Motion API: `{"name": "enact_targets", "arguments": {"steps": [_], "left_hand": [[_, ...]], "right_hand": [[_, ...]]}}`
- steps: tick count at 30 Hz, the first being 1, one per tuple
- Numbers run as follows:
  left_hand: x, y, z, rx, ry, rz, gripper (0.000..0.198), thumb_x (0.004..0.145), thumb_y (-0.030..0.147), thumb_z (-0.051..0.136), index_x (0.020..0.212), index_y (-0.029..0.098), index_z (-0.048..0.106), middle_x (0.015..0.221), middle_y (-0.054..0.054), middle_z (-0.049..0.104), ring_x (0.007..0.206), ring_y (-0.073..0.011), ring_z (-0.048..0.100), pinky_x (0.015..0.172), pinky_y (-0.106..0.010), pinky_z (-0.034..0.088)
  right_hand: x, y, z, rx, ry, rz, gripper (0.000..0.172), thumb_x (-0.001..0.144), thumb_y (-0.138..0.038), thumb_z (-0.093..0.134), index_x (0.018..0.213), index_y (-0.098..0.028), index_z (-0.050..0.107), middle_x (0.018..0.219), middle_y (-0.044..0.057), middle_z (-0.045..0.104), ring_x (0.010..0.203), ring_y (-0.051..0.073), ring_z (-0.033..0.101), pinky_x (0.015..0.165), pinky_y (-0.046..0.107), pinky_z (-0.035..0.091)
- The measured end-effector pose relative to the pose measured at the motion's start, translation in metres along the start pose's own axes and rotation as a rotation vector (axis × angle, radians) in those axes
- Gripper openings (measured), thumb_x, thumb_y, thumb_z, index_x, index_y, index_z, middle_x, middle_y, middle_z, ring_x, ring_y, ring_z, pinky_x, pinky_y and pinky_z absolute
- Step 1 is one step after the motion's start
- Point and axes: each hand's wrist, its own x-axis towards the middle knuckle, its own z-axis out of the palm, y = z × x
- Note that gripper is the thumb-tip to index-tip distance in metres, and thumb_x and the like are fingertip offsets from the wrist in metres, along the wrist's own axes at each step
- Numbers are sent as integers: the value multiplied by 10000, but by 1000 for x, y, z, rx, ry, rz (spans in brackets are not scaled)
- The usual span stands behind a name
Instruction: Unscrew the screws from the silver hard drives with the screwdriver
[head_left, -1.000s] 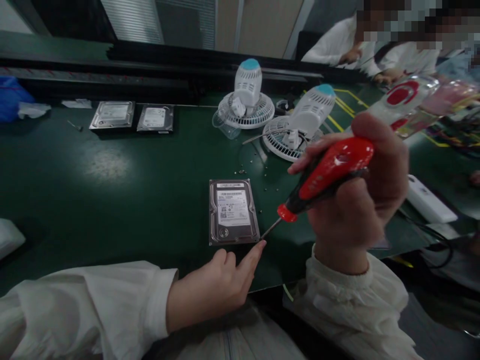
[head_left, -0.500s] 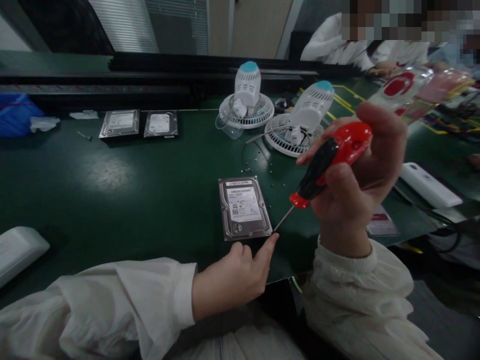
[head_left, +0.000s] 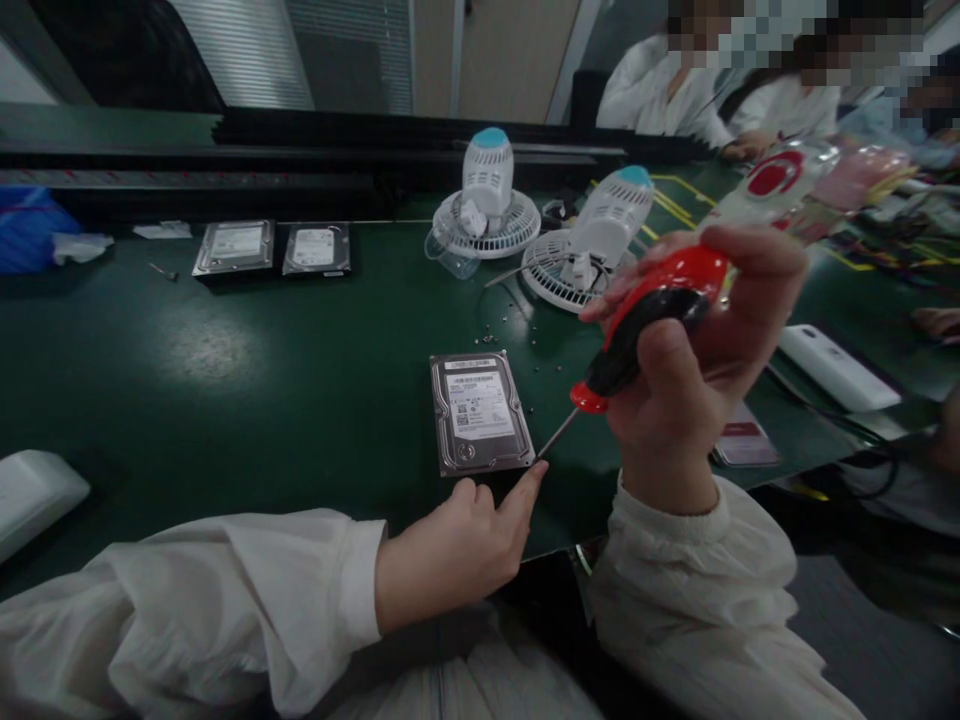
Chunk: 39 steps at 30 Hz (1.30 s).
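A silver hard drive (head_left: 478, 410) with a white label lies flat on the green table (head_left: 247, 370) in front of me. My right hand (head_left: 694, 370) is wrapped round the red and black handle of a screwdriver (head_left: 637, 325). Its thin shaft slants down to the drive's near right corner. My left hand (head_left: 469, 545) rests at the table's near edge, loosely curled. Its forefinger is stretched out and touches the screwdriver tip at that corner.
Two white desk fans (head_left: 491, 195) (head_left: 592, 250) lie face down behind the drive, with a clear plastic cup (head_left: 448, 255) and scattered small screws (head_left: 525, 340). Two more hard drives (head_left: 234, 246) (head_left: 318, 248) sit at the far left. Other people in white sleeves (head_left: 660, 95) work at the far right.
My right hand has turned the screwdriver handle, so more black shows on it now. My left forefinger stays at the tip. The view has shifted slightly.
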Motion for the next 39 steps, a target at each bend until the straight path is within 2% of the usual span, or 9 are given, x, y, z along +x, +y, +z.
{"name": "enact_targets", "arguments": {"steps": [6,11,14,18,23,26,30,36,39], "left_hand": [[0,1,2,7,-3,-6,432,1027,203,352,1362,83,597,1548,-256,396,596,-114,555,504,-312,358],[0,0,3,4,0,-10,433,1029,207,352,1366,84,594,1544,-251,404,591,-114,554,507,-312,351],[0,0,2,-8,-4,-11,430,1030,208,355,1367,89,595,1546,-245,401,594,-117,561,511,-311,344],[0,0,1,-22,-17,-2,422,1037,221,358,1356,100,607,1552,-244,385,591,-113,564,513,-306,342],[0,-2,0,-21,-28,11,418,1035,237,378,1363,108,603,1552,-254,381,598,-116,574,514,-308,363],[1,-3,-1,-26,-18,11,415,1030,226,374,1345,115,621,1543,-242,405,596,-119,581,510,-310,371],[1,-2,-2,-38,7,-4,423,1026,213,361,1334,105,630,1531,-230,430,583,-122,584,501,-306,377],[1,-2,1,-41,16,-10,439,1034,209,330,1337,99,627,1526,-224,439,577,-126,583,496,-305,380],[0,-1,2,-39,15,-15,442,1036,206,321,1340,103,624,1533,-225,428,580,-127,583,492,-305,378]], "right_hand": [[-2,-4,-2,-2,-33,171,309,823,-465,594,1115,-371,624,1102,20,657,999,233,665,727,384,625],[-5,-5,-2,-109,-8,89,430,754,-434,708,1165,-388,590,998,15,574,905,198,624,686,351,610],[-4,-4,-2,-88,26,72,356,755,-427,700,1098,-373,622,1055,20,583,946,205,627,685,355,614],[-4,0,-5,-54,-32,108,303,829,-444,556,1122,-400,622,1116,6,658,1056,230,659,707,379,635],[-4,3,-7,-93,3,20,437,727,-441,724,1144,-389,605,977,0,572,849,173,643,684,348,612],[-2,-1,-6,-29,45,27,399,677,-393,756,1063,-371,655,953,6,567,846,166,622,638,304,590],[1,-5,-5,39,-18,39,341,707,-372,698,1047,-358,675,1004,15,650,900,196,645,634,329,598],[1,-4,-6,-61,-68,27,329,773,-451,631,1099,-404,638,959,-20,680,722,181,654,609,348,581],[2,-5,-7,-5,-134,112,354,811,-472,518,1119,-377,664,964,1,715,785,218,681,667,397,603]]}}
